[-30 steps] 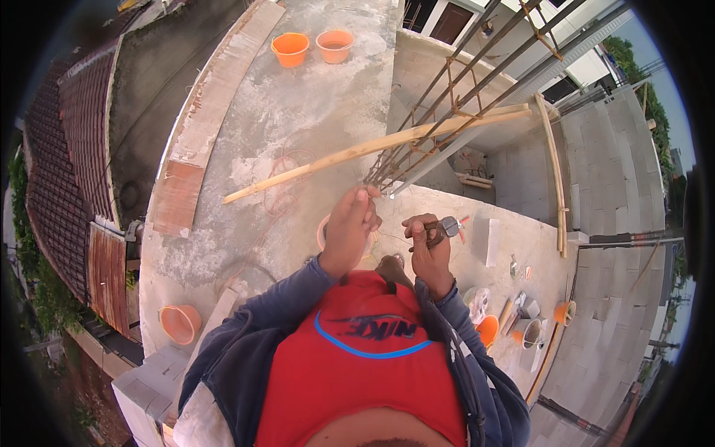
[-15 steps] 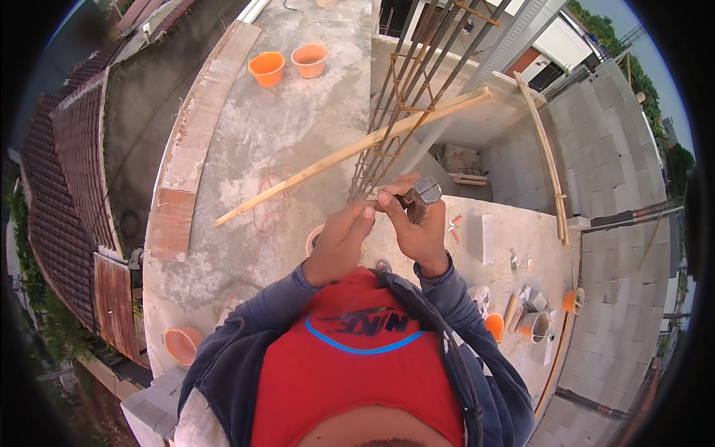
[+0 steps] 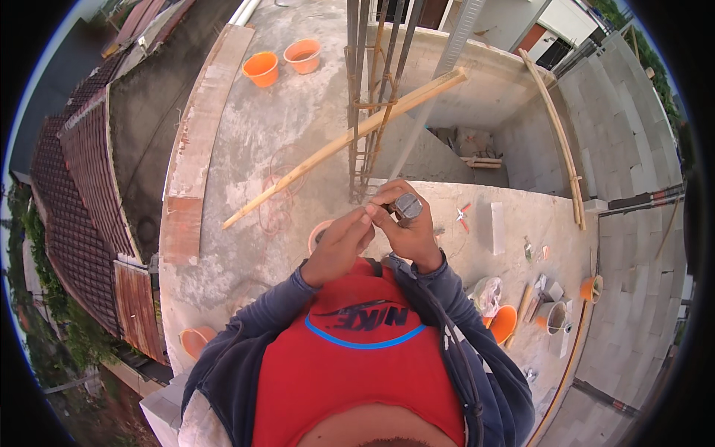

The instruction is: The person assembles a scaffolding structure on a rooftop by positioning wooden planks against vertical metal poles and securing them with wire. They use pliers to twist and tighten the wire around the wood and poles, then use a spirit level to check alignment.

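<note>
The small grey roll (image 3: 407, 204) pinched in the right hand (image 3: 408, 232) looks like dull metal, its end face matt and faintly ridged, while the left hand (image 3: 339, 247) just beside it touches it with bare fingertips. At twelve o'clock from the hands, the upright rebar cage (image 3: 370, 97) is dark, rust-tinged steel, and the long pole (image 3: 350, 140) leaning across it is pale, raw wood. The slab (image 3: 246, 149) under them is rough, patchy grey concrete, and the two buckets (image 3: 281, 61) at eleven o'clock are smooth orange plastic.
</note>
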{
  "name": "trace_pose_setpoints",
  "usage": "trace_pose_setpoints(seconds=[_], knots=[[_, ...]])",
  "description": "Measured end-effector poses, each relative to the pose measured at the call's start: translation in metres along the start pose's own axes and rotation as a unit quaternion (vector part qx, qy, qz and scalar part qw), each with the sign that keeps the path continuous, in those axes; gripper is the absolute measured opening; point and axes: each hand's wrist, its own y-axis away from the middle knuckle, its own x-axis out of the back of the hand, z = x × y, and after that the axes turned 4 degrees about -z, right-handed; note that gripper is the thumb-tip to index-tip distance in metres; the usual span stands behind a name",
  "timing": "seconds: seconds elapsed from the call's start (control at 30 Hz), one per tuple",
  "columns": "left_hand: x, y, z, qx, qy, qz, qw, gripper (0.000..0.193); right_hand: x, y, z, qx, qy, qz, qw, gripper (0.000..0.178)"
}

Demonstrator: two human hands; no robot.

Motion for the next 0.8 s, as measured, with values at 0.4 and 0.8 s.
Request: trace_pose_setpoints(seconds=[0.4,0.8], knots=[[0.029,0.000,0.032,-0.168,0.259,0.159,0.938,0.029,-0.046,-0.016,0.012,-0.111,-0.170,-0.073,0.976,0.029],[0.162,0.038,0.114,-0.444,0.341,0.323,0.763,0.026,-0.097,-0.010,0.005,-0.212,-0.061,-0.328,0.919,0.022]])
